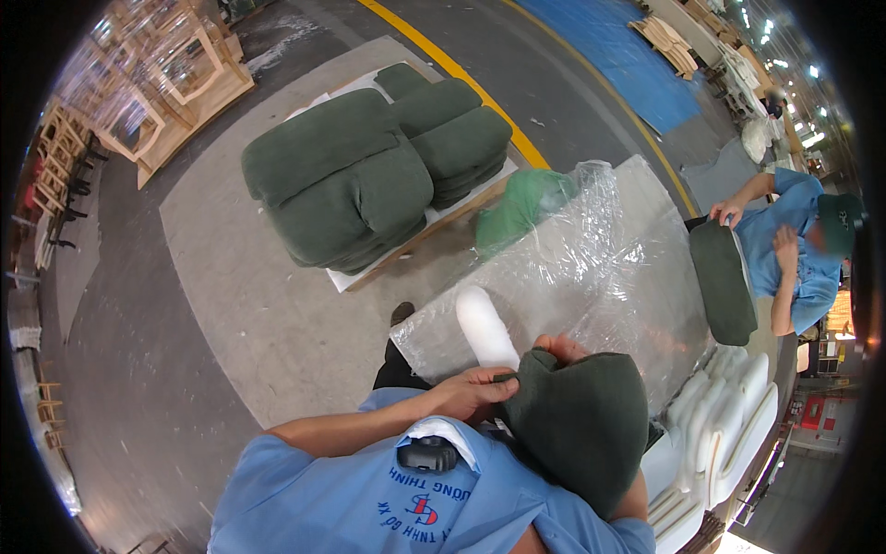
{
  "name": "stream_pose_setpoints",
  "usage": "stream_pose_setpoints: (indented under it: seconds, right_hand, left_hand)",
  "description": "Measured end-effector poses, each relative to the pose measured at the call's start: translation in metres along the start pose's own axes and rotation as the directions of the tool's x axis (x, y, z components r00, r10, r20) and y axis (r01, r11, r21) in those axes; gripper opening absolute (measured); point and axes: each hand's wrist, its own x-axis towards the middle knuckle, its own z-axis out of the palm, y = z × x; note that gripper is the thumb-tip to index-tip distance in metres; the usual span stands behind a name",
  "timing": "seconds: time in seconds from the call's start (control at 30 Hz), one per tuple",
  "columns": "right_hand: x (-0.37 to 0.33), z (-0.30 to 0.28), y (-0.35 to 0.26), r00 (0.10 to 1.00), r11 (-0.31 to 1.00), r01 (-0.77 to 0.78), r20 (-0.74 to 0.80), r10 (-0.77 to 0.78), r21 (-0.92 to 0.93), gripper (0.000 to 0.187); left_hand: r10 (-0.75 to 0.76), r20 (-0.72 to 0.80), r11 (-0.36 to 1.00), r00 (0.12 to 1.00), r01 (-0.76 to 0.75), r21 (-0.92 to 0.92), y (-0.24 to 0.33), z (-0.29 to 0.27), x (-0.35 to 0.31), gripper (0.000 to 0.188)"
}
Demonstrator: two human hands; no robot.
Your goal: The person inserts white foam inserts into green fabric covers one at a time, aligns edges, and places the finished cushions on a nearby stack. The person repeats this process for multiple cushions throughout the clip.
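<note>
A dark green cushion cover (581,415) is held against my front, bunched and bulging. My left hand (475,390) pinches its left edge between thumb and fingers. At the cover's upper edge my right hand (561,348) grips the fabric; most of that hand is hidden behind the cloth. A white rounded foam cushion piece (484,323) sticks out just beyond my hands, over the plastic-covered table. Its near end is hidden by my left hand and the cover, so I cannot tell whether it is inside.
Clear plastic sheeting covers the table (600,277), with a green bag (521,210) at its far edge. Stacked green cushions (341,166) lie on a pallet ahead. White foam pieces (724,415) are piled at right, near a co-worker (798,249) holding a green cushion (723,282).
</note>
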Motion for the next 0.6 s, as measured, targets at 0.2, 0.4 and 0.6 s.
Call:
stream_pose_setpoints:
  seconds: [0.2,0.4,0.6]
  right_hand:
    - [0.033,0.018,-0.025,0.966,0.721,0.023,-0.169,-0.194,-0.693,0.021]
    - [0.081,0.031,-0.035,0.931,0.239,0.101,0.007,-0.365,-0.966,0.012]
    - [0.135,-0.008,-0.029,0.958,0.306,0.175,0.090,-0.272,-0.936,0.009]
  left_hand:
    - [0.399,-0.296,0.914,0.868,-0.350,0.206,0.004,-0.005,0.003,0.027]
    - [0.775,-0.368,0.575,0.514,-0.331,0.748,0.023,-0.034,0.022,0.023]
    - [0.792,-0.422,0.567,0.441,-0.274,0.777,0.028,-0.073,0.037,0.028]
